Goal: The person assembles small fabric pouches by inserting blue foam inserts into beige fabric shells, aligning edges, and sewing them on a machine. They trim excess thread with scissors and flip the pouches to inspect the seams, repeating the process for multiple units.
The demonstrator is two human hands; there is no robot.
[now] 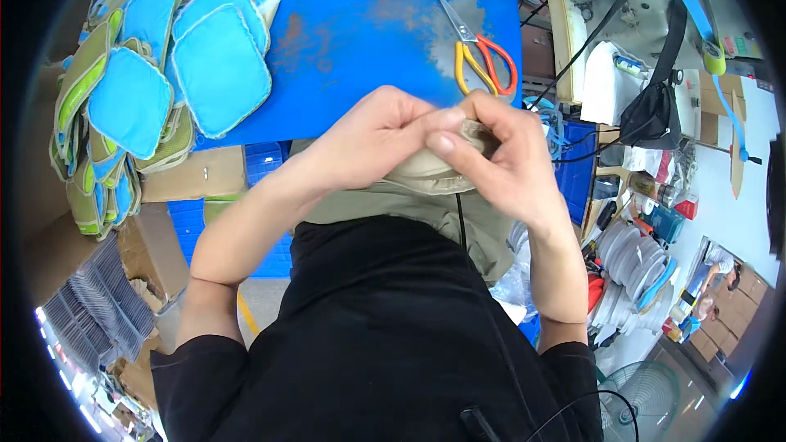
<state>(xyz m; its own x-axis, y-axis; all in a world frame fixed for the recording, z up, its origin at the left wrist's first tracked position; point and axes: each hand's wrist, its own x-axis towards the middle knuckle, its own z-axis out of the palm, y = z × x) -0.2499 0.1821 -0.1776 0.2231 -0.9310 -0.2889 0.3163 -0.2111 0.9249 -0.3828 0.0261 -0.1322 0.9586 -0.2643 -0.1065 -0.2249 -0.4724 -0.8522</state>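
A beige fabric piece (422, 173) with a stitched edge is held up in front of my waist. My left hand (385, 137) is closed on its upper left part, thumb and fingers pinched together. From the other side, my right hand (506, 151) grips the same fabric, thumb laid across the front and fingers curled behind. The fingertips of both hands come together at its top, hiding part of it. Just beyond my right hand, scissors (479, 57) with red and yellow handles lie on the blue tabletop (352, 57), blades pointing away.
Light blue fabric pads (221, 69) with green and beige edging pile up at the table's left. A cardboard box (151, 245) and grey stacked sheets (98, 307) stand lower left. To the right are a black pouch (651, 119), white rounded pieces (634, 266) and a fan (643, 397).
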